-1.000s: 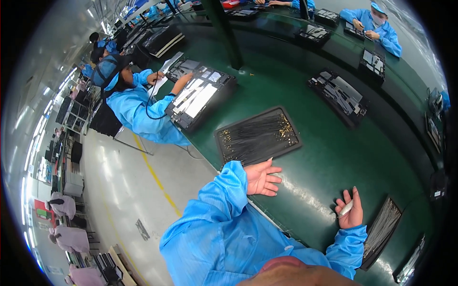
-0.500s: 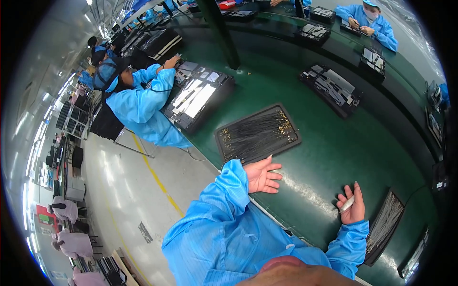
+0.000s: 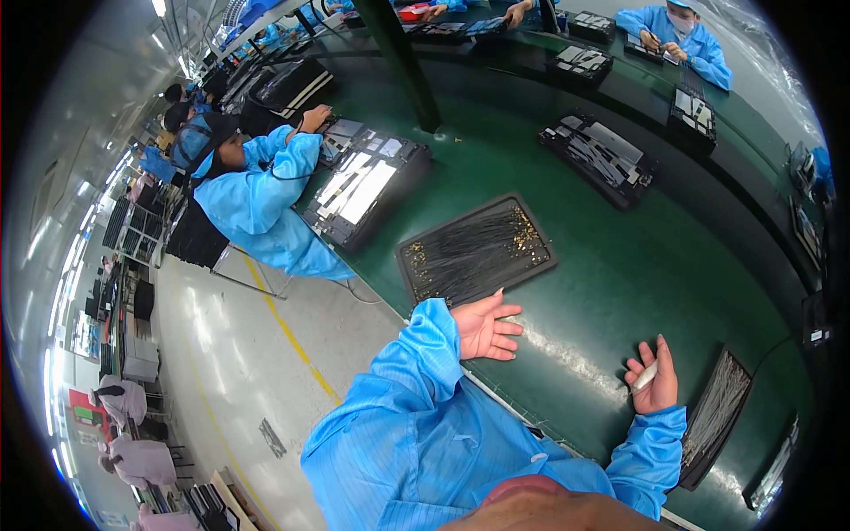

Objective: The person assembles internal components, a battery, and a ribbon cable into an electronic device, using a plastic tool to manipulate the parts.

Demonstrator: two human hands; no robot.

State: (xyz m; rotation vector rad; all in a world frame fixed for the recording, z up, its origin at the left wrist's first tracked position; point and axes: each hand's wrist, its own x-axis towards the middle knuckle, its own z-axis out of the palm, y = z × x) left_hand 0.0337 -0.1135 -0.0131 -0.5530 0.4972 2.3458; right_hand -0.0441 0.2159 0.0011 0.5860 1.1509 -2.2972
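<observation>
My left hand (image 3: 488, 329) rests palm up at the near edge of the green bench (image 3: 567, 292), fingers stretched and holding nothing. Just beyond it lies a black tray (image 3: 547, 267) filled with thin black cables (image 3: 474, 250) with gold-coloured ends. To the right, my right hand (image 3: 657, 389) is turned up with its fingers partly curled round a small white, slender piece (image 3: 645, 378); its exact kind cannot be made out. Beside that hand stands a second dark tray (image 3: 740, 361) holding a bundle of thin grey strands (image 3: 719, 403).
A device chassis (image 3: 604, 159) with silvery parts sits farther back on the bench. At the left, a co-worker in blue (image 3: 261, 199) reaches over another chassis (image 3: 363, 186). A green post (image 3: 403, 66) rises at the back. Another worker (image 3: 682, 40) sits at the far right.
The farther chassis has shifted a little to the left. The co-worker's hand at the left has moved slightly. Both my hands keep their place and pose.
</observation>
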